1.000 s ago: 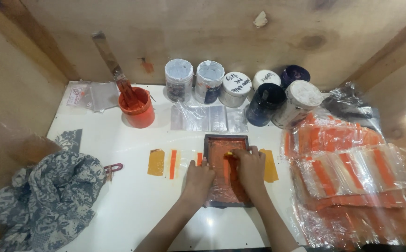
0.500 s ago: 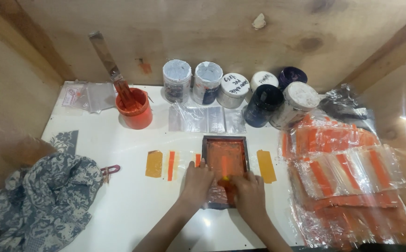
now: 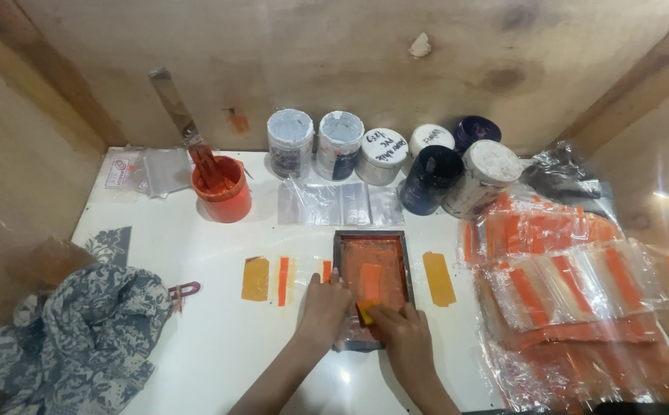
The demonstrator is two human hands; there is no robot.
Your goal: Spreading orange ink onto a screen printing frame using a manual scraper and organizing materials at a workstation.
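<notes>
A small dark-framed printing screen point(image 3: 372, 253) smeared with orange ink lies flat on the white table point(image 3: 219, 338). My left hand point(image 3: 325, 307) presses on its left edge, fingers spread over the frame. My right hand point(image 3: 400, 329) grips a small yellow squeegee point(image 3: 366, 310) at the near end of the screen; a fresh orange streak runs up the mesh above it. A clear plastic bag with an orange stripe point(image 3: 282, 280) pokes out from under the screen's left side.
An orange ink pot with a spatula point(image 3: 221, 188) stands at the back left, several lidded jars point(image 3: 384, 154) behind the screen, empty clear bags point(image 3: 340, 204) before them. Stacks of orange-striped printed bags point(image 3: 573, 300) fill the right. A patterned cloth point(image 3: 73, 338) lies at left.
My right hand has pulled the squeegee down the screen from its far end toward me, leaving an orange streak. My left hand stayed on the frame's left edge.
</notes>
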